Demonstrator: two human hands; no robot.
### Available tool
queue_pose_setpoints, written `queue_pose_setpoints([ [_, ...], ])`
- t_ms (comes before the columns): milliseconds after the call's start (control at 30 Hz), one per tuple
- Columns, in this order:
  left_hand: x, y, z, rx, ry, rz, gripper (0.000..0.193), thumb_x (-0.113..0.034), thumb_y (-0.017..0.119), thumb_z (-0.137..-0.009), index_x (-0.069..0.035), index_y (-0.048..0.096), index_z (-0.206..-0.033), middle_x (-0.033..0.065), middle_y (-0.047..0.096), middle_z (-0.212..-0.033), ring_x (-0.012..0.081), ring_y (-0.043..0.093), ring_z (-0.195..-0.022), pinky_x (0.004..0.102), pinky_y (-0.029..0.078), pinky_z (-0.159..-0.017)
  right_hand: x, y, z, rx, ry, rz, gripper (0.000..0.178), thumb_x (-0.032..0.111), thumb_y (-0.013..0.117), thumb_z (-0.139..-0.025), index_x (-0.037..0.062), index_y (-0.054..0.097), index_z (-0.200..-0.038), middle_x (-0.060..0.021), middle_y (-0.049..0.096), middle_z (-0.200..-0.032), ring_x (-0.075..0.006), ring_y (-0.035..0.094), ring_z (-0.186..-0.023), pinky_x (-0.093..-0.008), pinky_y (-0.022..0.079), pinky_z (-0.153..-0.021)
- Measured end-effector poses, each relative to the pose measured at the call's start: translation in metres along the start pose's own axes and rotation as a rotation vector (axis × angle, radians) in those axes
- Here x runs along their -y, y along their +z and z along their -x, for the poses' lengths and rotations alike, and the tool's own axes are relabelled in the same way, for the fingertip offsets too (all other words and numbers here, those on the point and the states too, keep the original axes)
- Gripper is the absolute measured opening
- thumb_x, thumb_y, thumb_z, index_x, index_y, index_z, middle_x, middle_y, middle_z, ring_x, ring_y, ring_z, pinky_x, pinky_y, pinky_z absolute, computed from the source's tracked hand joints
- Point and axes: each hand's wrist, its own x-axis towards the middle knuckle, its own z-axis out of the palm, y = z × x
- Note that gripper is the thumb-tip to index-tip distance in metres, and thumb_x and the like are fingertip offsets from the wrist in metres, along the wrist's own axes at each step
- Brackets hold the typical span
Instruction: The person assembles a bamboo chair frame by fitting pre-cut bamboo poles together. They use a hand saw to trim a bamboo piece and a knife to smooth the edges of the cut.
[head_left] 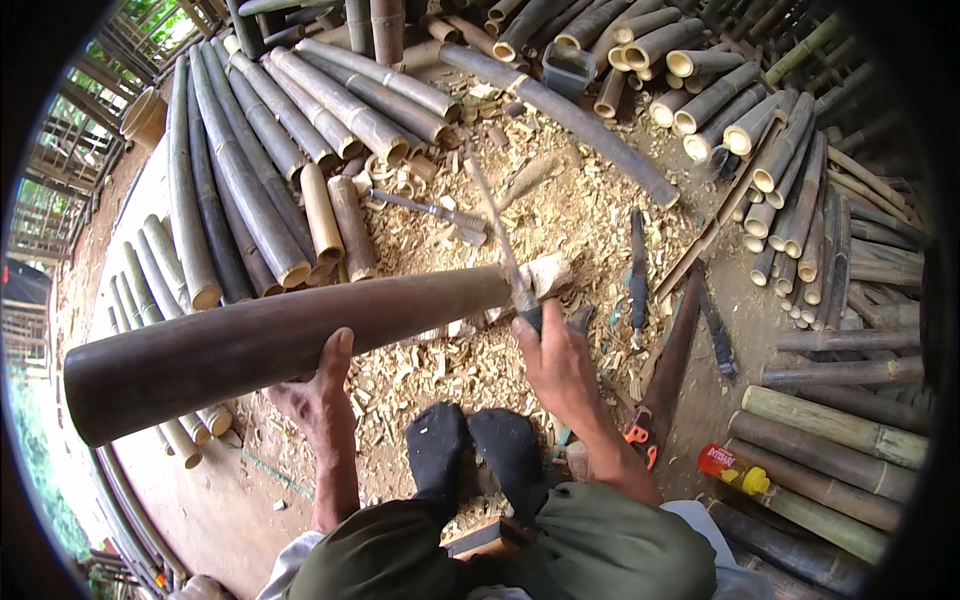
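Note:
A thick, dark brown bamboo section lies aslant across the view, its wide end at the left and nearer me. My left hand grips it from below, the thumb up along its near side. My right hand is closed round the dark handle of a long-bladed knife. The blade points away from me and crosses the bamboo's narrow right end. Just past that end shows a pale, rough-cut piece; I cannot tell whether it belongs to the bamboo or is a block under it.
Pale shavings cover the ground around my dark-socked feet. Bamboo poles lie at left, with stacked bamboo at right. Beside my right arm are a saw with an orange handle, dark-handled tools and a red bottle.

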Motion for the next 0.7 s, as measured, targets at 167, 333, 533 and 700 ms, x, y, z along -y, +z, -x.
queue_pose_setpoints([
  [167,-0.013,0.004,0.007,-0.001,-0.004,-0.016,0.078,-0.007,0.089,-0.08,0.009,0.047,-0.144,0.0207,0.06,-0.135,0.0274,0.062,-0.119,0.0405,0.051,-0.107,-0.029,0.021,0.008,-0.172,-0.219,-0.158,0.029,0.024,0.054,-0.109,-0.0045,0.049,-0.112,-0.0245,0.068,-0.073,-0.0382,0.072,-0.064,-0.0418,0.053,-0.051],
  [333,-0.006,0.001,0.001,-0.004,-0.021,-0.09,0.073,-0.014,0.088,-0.082,0.009,0.052,-0.141,0.0202,0.063,-0.134,0.027,0.061,-0.123,0.0409,0.046,-0.112,-0.066,0.033,0.003,0.177,0.211,0.201,0.043,0.033,0.051,-0.109,-0.0075,0.05,-0.122,-0.0296,0.071,-0.083,-0.0473,0.073,-0.08,-0.0577,0.056,-0.071],
  [533,-0.002,0.002,0.002,-0.055,-0.044,-0.034,0.073,-0.014,0.089,-0.081,0.01,0.052,-0.139,0.0204,0.062,-0.133,0.0272,0.06,-0.124,0.0405,0.046,-0.112,0.005,-0.003,0.01,-0.217,-0.173,-0.15,0.043,0.034,0.055,-0.108,-0.0057,0.048,-0.12,-0.0288,0.069,-0.079,-0.0473,0.071,-0.072,-0.051,0.053,-0.057],
  [700,-0.012,0.004,0.0,0.053,-0.016,-0.1,0.081,-0.017,0.09,-0.081,0.01,0.047,-0.144,0.0198,0.06,-0.135,0.0278,0.06,-0.124,0.0411,0.044,-0.114,-0.086,0.055,0.004,0.093,0.189,0.198,0.039,0.032,0.053,-0.108,-0.0047,0.048,-0.118,-0.0344,0.07,-0.086,-0.0539,0.071,-0.081,-0.0587,0.056,-0.072],
])
